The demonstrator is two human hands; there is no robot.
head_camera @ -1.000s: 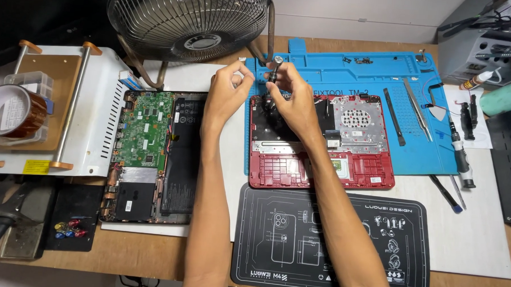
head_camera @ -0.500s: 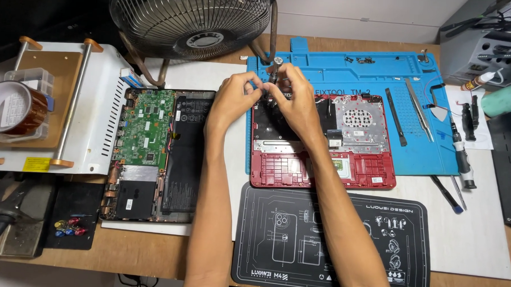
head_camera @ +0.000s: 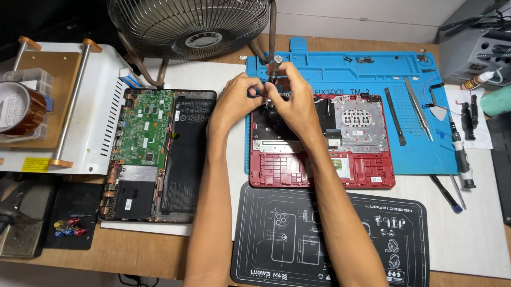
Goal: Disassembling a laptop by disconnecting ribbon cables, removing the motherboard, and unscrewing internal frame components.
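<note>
My left hand (head_camera: pixel 237 100) and my right hand (head_camera: pixel 291 99) meet above the top left corner of a red laptop shell (head_camera: pixel 323 163) that lies on a blue repair mat (head_camera: pixel 371 68). Both hands pinch a small metal part (head_camera: pixel 275 68) with a bluish piece between the fingertips; what it is cannot be made out. The red shell shows a silver perforated plate (head_camera: pixel 355 116) and cables. To the left lies an opened black laptop base (head_camera: pixel 159 154) with a green circuit board (head_camera: pixel 145 128) and a black battery.
A round fan (head_camera: pixel 189 19) stands at the back. A white heating station (head_camera: pixel 81 109) with a tape roll (head_camera: pixel 10 109) sits left. Tweezers, pry tools and screwdrivers (head_camera: pixel 462 150) lie right, a black mat (head_camera: pixel 331 242) in front, grey equipment (head_camera: pixel 485 44) far right.
Both hands have drawn closer together and dropped slightly from the mat's back edge toward the red shell's corner, now pinching the small part between them.
</note>
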